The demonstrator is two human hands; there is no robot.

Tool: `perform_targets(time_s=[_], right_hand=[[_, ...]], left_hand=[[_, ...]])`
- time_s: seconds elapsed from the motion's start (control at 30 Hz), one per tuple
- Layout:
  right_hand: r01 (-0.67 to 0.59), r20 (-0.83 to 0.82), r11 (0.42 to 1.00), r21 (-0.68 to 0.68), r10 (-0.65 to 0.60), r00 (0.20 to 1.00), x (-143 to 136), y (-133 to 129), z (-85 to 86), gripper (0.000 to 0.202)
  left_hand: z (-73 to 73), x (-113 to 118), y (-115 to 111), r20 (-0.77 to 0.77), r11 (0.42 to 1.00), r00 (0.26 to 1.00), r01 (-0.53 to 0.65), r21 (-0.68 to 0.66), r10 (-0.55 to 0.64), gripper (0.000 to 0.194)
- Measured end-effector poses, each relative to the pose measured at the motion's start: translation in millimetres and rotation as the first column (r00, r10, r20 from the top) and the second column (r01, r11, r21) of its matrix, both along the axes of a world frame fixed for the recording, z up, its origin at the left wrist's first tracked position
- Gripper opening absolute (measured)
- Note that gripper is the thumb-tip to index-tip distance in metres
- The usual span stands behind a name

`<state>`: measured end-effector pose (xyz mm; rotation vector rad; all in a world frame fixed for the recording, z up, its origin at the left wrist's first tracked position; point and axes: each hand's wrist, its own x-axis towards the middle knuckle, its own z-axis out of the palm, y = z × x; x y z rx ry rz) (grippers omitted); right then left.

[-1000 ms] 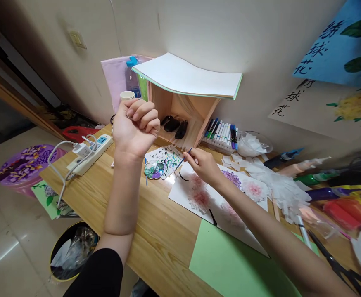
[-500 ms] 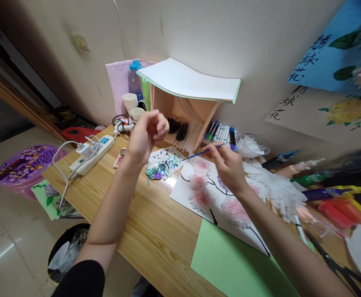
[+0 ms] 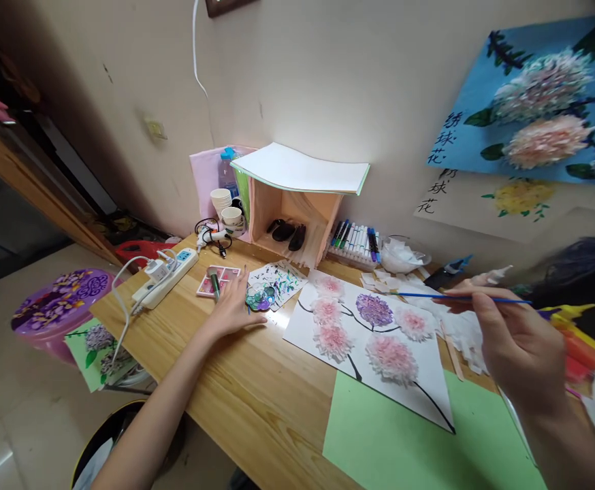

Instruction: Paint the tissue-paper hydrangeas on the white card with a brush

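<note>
My right hand [image 3: 519, 347] is closed on a thin blue paintbrush [image 3: 445, 296], held level above the right side of the artwork. My left hand [image 3: 233, 306] reaches low over the table with its fingers spread, beside the flower-shaped paint palette [image 3: 263, 297]. Whether a finger touches the palette I cannot tell. Under the palette's edge lies a paint-dabbed white sheet [image 3: 290, 280]. The white artwork [image 3: 297, 330] carries fluffy pink flowers [image 3: 392, 357], a purple flower [image 3: 374, 309] and black painted stems. Left of that hand, a dark green-handled tool [image 3: 214, 282] rests on a pink-red box [image 3: 205, 286].
A green sheet [image 3: 379, 435] lies partly under the artwork. Behind stand a box shelf [image 3: 328, 224], markers [image 3: 356, 241], and paper cups [image 3: 220, 202]. A power strip [image 3: 169, 275] runs along the left edge. White tissue strips [image 3: 468, 337] and paint bottles [image 3: 451, 272] crowd the right.
My left hand has come down from the air to beside the palette, its fingers spreading. My right hand has moved right with the paintbrush, uncovering the purple flower. The view has shifted.
</note>
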<state>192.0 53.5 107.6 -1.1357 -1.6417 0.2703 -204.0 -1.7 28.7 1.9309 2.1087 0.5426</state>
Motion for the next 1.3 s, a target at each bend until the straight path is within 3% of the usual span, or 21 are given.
perform_targets(time_s=[0.1, 0.17, 0.37, 0.5, 0.8, 0.97, 1.1, 1.2, 1.3], right_hand=[[0.016, -0.05, 1.0, -0.01, -0.016, 0.999, 2, -13, -4.8, 0.021], [0.013, -0.049, 1.0, -0.02, -0.014, 0.999, 1, -22, -5.8, 0.022], [-0.008, 0.001, 1.0, 0.022, 0.008, 1.0, 1, -48, 6.4, 0.024], [0.011, -0.026, 1.0, 0.004, -0.011, 1.0, 2, -58, 14.5, 0.025], [-0.093, -0.062, 0.99, 0.103, 0.1, 0.993, 15, -35, 11.3, 0.017], [-0.106, -0.112, 0.985, 0.133, 0.121, 0.986, 12, -36, 17.9, 0.016], [-0.087, -0.144, 0.984, 0.156, 0.11, 0.983, 15, -40, 22.6, 0.015], [-0.051, -0.16, 0.986, 0.156, 0.076, 0.984, 21, -42, 24.3, 0.014], [-0.042, -0.148, 0.989, 0.14, 0.063, 0.987, 24, -42, 22.8, 0.016]], left_hand=[[-0.6, -5, 11, -0.004, 0.995, 0.995, -0.095, -0.023, 0.095, 0.045], [-1.5, -8, 20, -0.015, 0.987, 0.988, -0.155, -0.045, 0.155, 0.032], [-2.6, -7, 32, -0.029, 0.955, 0.968, -0.251, -0.156, 0.25, 0.032], [-0.7, -7, 34, -0.011, 0.944, 0.967, -0.25, -0.214, 0.253, 0.033], [5.7, -3, 42, 0.069, 0.944, 0.972, -0.202, -0.26, 0.227, 0.033], [12.6, 0, 41, 0.154, 0.964, 0.963, -0.191, -0.187, 0.221, 0.033], [28.6, 9, 41, 0.275, 0.981, 0.942, -0.185, -0.063, 0.195, 0.028], [42.0, 32, 42, 0.415, 0.988, 0.901, -0.152, 0.028, 0.127, 0.014], [49.2, 66, 44, 0.56, 0.995, 0.828, -0.073, 0.067, 0.023, 0.013]])
